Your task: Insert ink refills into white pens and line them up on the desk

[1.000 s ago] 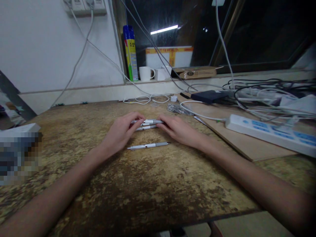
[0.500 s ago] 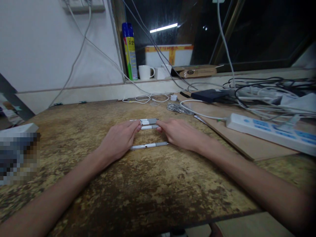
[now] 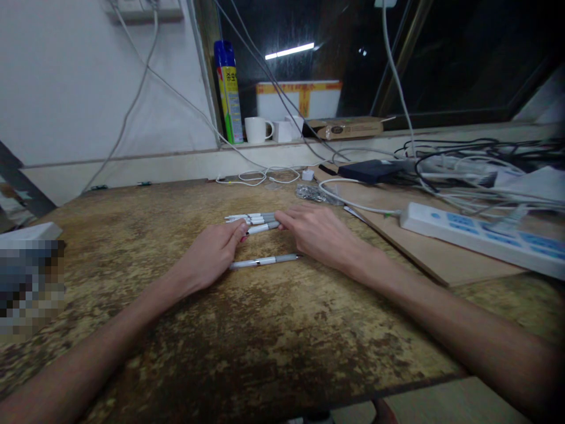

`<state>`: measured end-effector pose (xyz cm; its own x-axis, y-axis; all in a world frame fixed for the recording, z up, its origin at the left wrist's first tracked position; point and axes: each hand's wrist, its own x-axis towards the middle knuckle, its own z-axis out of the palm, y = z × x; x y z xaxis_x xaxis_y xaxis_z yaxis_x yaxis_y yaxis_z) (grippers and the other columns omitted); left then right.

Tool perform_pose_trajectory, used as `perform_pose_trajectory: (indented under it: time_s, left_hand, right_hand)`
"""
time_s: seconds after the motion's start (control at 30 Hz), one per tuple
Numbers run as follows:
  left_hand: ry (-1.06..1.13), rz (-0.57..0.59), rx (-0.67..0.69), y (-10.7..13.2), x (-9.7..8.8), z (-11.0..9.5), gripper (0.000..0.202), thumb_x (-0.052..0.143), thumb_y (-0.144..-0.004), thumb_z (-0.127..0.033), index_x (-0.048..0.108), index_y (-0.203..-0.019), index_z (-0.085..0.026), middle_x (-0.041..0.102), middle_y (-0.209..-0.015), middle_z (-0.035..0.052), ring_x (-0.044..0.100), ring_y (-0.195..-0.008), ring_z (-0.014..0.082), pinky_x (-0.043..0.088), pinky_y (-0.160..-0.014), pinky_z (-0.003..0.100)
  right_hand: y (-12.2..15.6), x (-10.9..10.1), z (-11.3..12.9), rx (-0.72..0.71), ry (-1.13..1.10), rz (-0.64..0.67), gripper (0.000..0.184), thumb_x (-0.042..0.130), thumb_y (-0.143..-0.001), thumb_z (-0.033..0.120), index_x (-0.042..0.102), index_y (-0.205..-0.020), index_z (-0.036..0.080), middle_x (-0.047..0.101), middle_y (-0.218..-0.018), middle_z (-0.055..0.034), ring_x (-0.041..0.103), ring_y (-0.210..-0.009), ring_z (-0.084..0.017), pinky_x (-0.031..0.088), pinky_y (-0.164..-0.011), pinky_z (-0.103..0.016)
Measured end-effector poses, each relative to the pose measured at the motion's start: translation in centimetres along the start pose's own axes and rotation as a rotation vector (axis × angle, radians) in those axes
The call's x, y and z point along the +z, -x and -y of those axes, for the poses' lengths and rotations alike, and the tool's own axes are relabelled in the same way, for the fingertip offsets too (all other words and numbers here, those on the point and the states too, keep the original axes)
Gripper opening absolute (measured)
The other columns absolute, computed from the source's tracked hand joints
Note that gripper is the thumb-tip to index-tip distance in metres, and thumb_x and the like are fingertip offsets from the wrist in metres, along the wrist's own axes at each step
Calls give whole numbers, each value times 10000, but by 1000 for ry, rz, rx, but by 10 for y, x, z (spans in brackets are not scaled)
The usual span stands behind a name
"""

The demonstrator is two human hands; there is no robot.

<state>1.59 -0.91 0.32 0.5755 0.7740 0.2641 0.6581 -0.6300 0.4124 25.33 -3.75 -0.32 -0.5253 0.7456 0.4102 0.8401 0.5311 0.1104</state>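
Several white pens with grey grips lie close together as a small bundle [image 3: 260,218] on the worn wooden table. Just nearer to me, one pen [image 3: 262,228] slants between my hands. My left hand [image 3: 216,250] is closed, its thumb and fingers pinching that pen's left end. On the other side, my right hand [image 3: 315,235] has its thumb and fingers closed at the grey ends; exactly which pens it grips is partly hidden. A separate pen [image 3: 265,261] rests on the table nearer to me, its left end beside my left hand.
A white power strip [image 3: 481,235] and tangled cables sit on a brown board [image 3: 424,247] at right. A clear plastic bag [image 3: 315,193] lies behind my right hand. On the sill stand a spray can [image 3: 229,94], a white mug [image 3: 257,129] and a flat cardboard box [image 3: 348,128].
The nearer pen between my hands has tilted and come slightly apart from the bundle. My left hand has shifted a little toward me, exposing the bundle's left ends.
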Motion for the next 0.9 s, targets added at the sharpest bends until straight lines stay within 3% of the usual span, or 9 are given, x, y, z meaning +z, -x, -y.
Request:
perform_pose_trajectory:
  time_s: [0.1,0.2,0.33,0.6,0.73,0.9]
  left_hand:
    - [65,9,-21,0,1,3,483,288,-1063,-471,520,-717,-226,595,-664,28,538,-631,209,415,-622,339]
    - [92,-2,-9,2,0,5,470,310,-1069,-475,592,-801,-212,615,-712,22,550,-656,203,422,-640,334]
    - [131,-55,45,4,-4,5,342,431,-1054,-444,672,-1017,-206,689,-872,19,598,-762,198,443,-695,316]
    - [156,-121,42,7,-6,5,278,506,-1043,-427,691,-1094,-225,736,-1003,24,641,-868,201,457,-721,307]
    - [179,-108,52,8,-5,5,255,532,-1032,-415,682,-1107,-223,741,-1015,27,655,-894,208,481,-770,321]
    - [201,-99,96,8,-4,1,184,557,-1020,-357,661,-1087,-221,732,-1029,25,663,-936,200,495,-833,324]
  right_hand:
    - [-2,-2,1,-13,21,-21,237,428,-982,81,626,-1046,194,753,-1058,-139,642,-930,-278,423,-827,-389]
    - [-3,0,-3,-14,-28,-52,212,436,-997,101,621,-1052,188,738,-1073,-133,633,-963,-269,424,-833,-368]
    - [-1,7,-11,36,-300,-95,138,500,-1032,254,622,-1055,194,711,-1030,-95,625,-918,-230,424,-788,-318]
    - [1,-1,-7,112,-719,-1,287,520,-1027,452,674,-1027,209,660,-796,1,567,-710,-161,381,-664,-269]
    - [0,-3,-4,160,-763,-13,318,485,-1042,437,678,-951,201,636,-753,3,541,-671,-152,357,-621,-267]
    - [0,3,-2,151,-854,-12,244,577,-996,392,676,-1108,199,716,-903,-26,624,-775,-170,435,-681,-267]
